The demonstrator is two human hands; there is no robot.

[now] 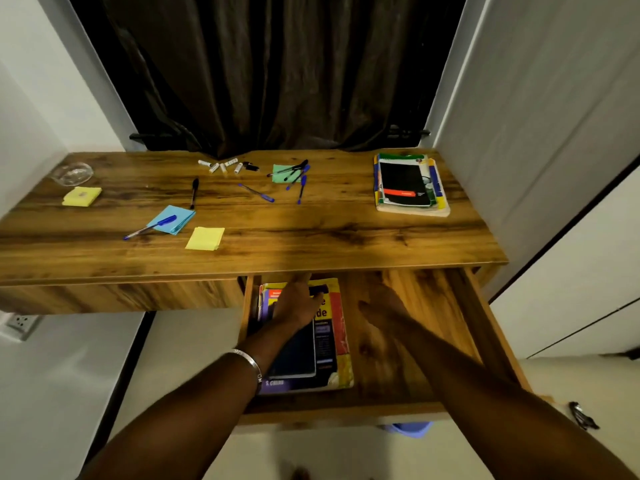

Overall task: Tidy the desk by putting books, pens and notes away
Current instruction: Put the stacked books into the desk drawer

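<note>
You are looking down at a wooden worktop [311, 237] with its drawer [415, 407] pulled open beneath the front edge. Both your arms reach into the drawer. Your left hand [298, 303] lies flat, fingers straight, pressing on a stack of books [332, 341] at the left side of the drawer; it curls around nothing. Your right hand [384, 306] hovers over the bare right half of the drawer floor, fingers spread and loose, its grip holding nothing, though it is blurred.

The step in hand looks like settling the first books into the drawer. The right half of the drawer is free, so the next move likely calls for lifting both hands out and fetching the second pile of books [410, 185], which sits at the far right of the worktop, well apart from everything else.

Much is left on top. A blue pen [152, 227] lies across a blue note pad [173, 220] at front left, with a yellow note pad [205, 238] just beside it. Another yellow pad [82, 196] sits far left, near a clear glass dish [72, 173]. A black pen [194, 192] lies toward the middle. Further back, several pens [294, 174] overlap a green note pad [282, 173], and a loose blue pen [258, 193] lies near them. A row of small white markers [221, 166] rests against the dark curtain [270, 71].

Nothing blocks the way to the book pile; the worktop's front edge overhangs the back of the drawer, so raise your hands clear of it.
</note>
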